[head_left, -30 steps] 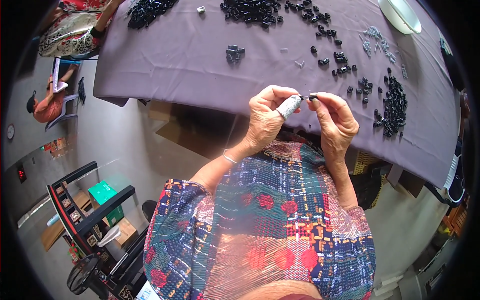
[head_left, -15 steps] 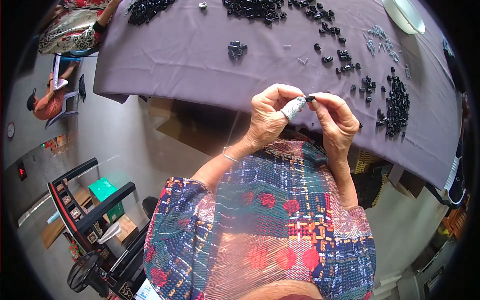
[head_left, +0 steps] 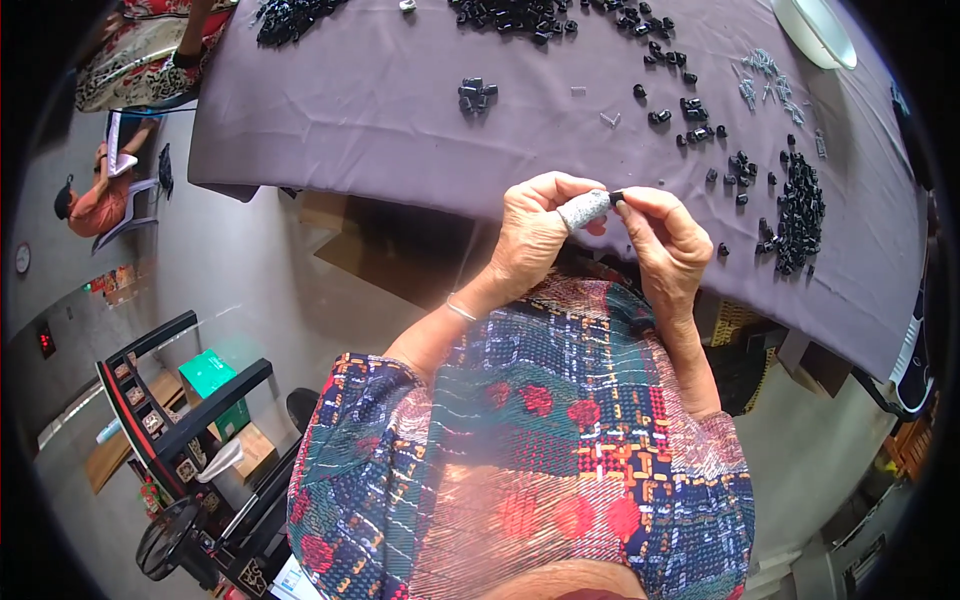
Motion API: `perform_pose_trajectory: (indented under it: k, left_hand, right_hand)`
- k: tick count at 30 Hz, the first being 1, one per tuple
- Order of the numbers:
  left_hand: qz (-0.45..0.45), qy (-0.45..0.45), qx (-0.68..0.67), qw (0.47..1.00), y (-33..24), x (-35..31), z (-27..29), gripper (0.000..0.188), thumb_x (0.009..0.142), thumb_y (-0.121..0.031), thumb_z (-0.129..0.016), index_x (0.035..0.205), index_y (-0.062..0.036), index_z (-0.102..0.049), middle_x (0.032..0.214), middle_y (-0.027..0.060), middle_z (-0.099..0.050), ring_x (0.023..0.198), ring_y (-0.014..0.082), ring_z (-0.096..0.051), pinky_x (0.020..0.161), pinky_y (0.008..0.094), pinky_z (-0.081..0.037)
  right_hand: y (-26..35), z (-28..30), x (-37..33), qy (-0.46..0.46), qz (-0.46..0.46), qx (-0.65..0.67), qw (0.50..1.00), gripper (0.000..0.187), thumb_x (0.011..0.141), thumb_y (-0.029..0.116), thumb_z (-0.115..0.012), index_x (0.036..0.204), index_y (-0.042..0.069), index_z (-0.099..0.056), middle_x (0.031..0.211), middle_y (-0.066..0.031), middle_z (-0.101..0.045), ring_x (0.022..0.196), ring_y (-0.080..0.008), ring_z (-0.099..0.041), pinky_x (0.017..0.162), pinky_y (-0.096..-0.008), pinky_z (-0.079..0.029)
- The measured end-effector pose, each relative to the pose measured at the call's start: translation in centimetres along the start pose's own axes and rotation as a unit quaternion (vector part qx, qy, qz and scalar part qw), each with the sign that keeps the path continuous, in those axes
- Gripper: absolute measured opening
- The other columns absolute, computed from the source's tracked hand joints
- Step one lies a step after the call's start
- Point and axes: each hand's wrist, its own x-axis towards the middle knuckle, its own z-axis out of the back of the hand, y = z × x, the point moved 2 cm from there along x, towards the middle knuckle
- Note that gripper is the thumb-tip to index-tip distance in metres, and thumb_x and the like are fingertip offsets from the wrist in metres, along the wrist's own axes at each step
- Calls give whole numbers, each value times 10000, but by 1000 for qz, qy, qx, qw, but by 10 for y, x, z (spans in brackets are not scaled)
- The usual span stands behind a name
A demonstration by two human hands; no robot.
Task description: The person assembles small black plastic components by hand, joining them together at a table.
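Observation:
Above the near edge of the cloth-covered table (head_left: 400, 140), my two hands meet at a small black plastic part (head_left: 616, 199). My right hand (head_left: 668, 235) pinches the part between thumb and fingertips. Against its other end press the fingertips of my left hand (head_left: 535, 225), whose thumb is wrapped in a whitish covering (head_left: 584, 209); whether they hold a tiny piece there is hidden. To the right lies a heap of small black parts (head_left: 800, 215), with loose ones scattered around it. Farther back are small clear pieces (head_left: 768, 85).
A white basin (head_left: 815, 35) stands at the far right. More black parts pile up at the far edge (head_left: 515, 15) and far left (head_left: 290, 20). A small black cluster (head_left: 477, 95) lies mid-table. Another person (head_left: 150, 55) is at the far left, and a seated person (head_left: 95, 200) is beyond.
My wrapped left thumb has turned flatter, its tip nearer the black part. My right fingers now cover more of the part. The view has shifted slightly.

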Motion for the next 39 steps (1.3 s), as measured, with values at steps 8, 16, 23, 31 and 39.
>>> perform_pose_trajectory:
  k: [8,16,23,31,39]
  left_hand:
    - [136,18,-142,980,6,0,-3,183,880,-86,-600,1027,22,-595,957,120,-633,819,172,-624,762,294,-529]
    - [184,57,-102,976,7,6,-3,239,894,-155,-591,1038,35,-598,928,96,-633,814,142,-622,727,260,-519]
    - [218,65,-67,971,5,7,-4,245,883,-168,-607,1000,48,-611,889,85,-634,755,122,-600,668,237,-494]
    - [204,99,-84,970,10,8,0,187,862,-125,-627,938,45,-613,851,84,-624,744,140,-594,651,260,-488]
    - [192,112,-77,972,8,8,6,129,881,-125,-585,876,3,-605,763,81,-634,654,120,-585,618,227,-478]
  right_hand:
    - [0,-2,-2,31,109,-107,988,363,692,-75,-709,1012,6,-558,996,-73,-555,762,-106,-525,694,-226,-454]
    - [5,11,6,60,81,-154,983,305,677,-27,-712,952,16,-588,887,-66,-599,720,-149,-563,623,-265,-460]
    - [4,8,7,67,132,-214,966,306,657,16,-704,941,2,-592,886,-123,-605,805,-255,-599,705,-340,-498]
    - [4,12,5,143,151,-287,935,419,695,270,-742,980,9,-580,888,-137,-612,765,-302,-631,654,-366,-523]
    - [1,7,18,153,260,-355,885,304,655,294,-721,676,78,-509,630,-57,-492,540,-241,-553,493,-348,-459]
